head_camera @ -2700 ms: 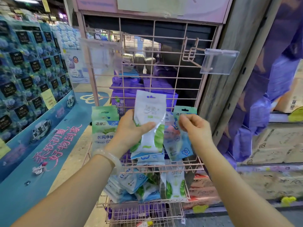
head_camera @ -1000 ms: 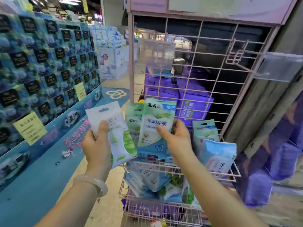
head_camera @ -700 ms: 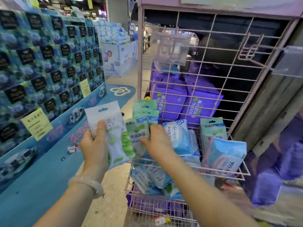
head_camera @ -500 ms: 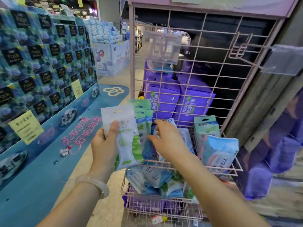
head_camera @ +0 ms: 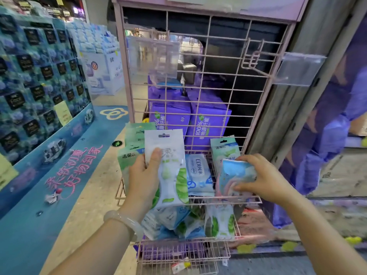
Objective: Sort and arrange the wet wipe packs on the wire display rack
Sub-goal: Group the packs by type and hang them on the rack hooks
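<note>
Packs [head_camera: 198, 173] in upper basket [head_camera: 224, 200], left hand [head_camera: 143, 175] gripping white pack [head_camera: 170, 175], right hand [head_camera: 264, 179] clasping blue pack [head_camera: 236, 173]

Upper basket [head_camera: 256, 199] of the pink wire rack [head_camera: 198, 92]: open at top and front, reachable from above.
- Left end packed with upright green packs [head_camera: 129, 155]; the left hand [head_camera: 143, 175] with its white pack [head_camera: 170, 171] stands in front of them.
- Centre: a blue-white pack [head_camera: 198, 173] leans there, with open air above it.
- Right end filled by the right hand [head_camera: 264, 179], the light blue pack [head_camera: 236, 175] it grips, and an upright green pack [head_camera: 224, 149] behind.

Back grid blocks passage rearward; purple packs [head_camera: 188, 116] sit behind it. A peg hook [head_camera: 252, 60] with a clear tag holder [head_camera: 299, 70] juts forward at upper right; a second clear holder [head_camera: 155, 56] juts out at upper left. Between them the grid face is bare.

Lower basket [head_camera: 226, 255]: crowded with loose packs [head_camera: 188, 221], upper basket overhead.
</note>
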Motion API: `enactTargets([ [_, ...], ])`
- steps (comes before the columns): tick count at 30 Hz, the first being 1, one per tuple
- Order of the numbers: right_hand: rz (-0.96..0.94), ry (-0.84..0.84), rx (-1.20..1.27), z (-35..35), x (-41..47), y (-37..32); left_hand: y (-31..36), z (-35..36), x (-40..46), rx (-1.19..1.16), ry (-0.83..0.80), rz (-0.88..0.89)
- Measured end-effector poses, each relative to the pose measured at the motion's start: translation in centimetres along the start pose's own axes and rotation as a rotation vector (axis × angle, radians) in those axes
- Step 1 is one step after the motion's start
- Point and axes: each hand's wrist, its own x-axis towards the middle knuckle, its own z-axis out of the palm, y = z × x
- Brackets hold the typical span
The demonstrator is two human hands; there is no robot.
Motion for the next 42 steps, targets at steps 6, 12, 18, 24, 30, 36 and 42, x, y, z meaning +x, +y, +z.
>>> enactTargets([
  [6,-0.043,0.133,0.388,-3.2,2.0,-3.4,0.1,-0.5,0.0,-0.056,0.054,-0.025],
  [12,0.187,-0.100,0.640,0.6,8.4,-5.0,0.1,-1.6,-0.4,-0.048,0.092,0.022],
  [18,0.270,0.050,0.564,5.2,7.5,-4.1,0.0,-1.2,-0.5,-0.077,0.109,0.011],
  [24,0.223,-0.008,0.063,4.1,6.7,-2.0,-0.2,0.7,-1.0,-0.034,0.085,-0.015],
  [30,0.443,-0.045,-0.099,3.7,6.8,0.0,-0.2,0.5,-1.2,-0.007,0.121,-0.035],
  [36,0.469,-0.068,0.109,3.0,7.4,0.4,-0.6,-1.8,-1.7,-0.077,0.219,-0.016],
  [42,0.091,0.588,0.297,-0.1,4.4,-2.3,0.0,-5.6,-1.3,-0.103,0.552,0.021],
])
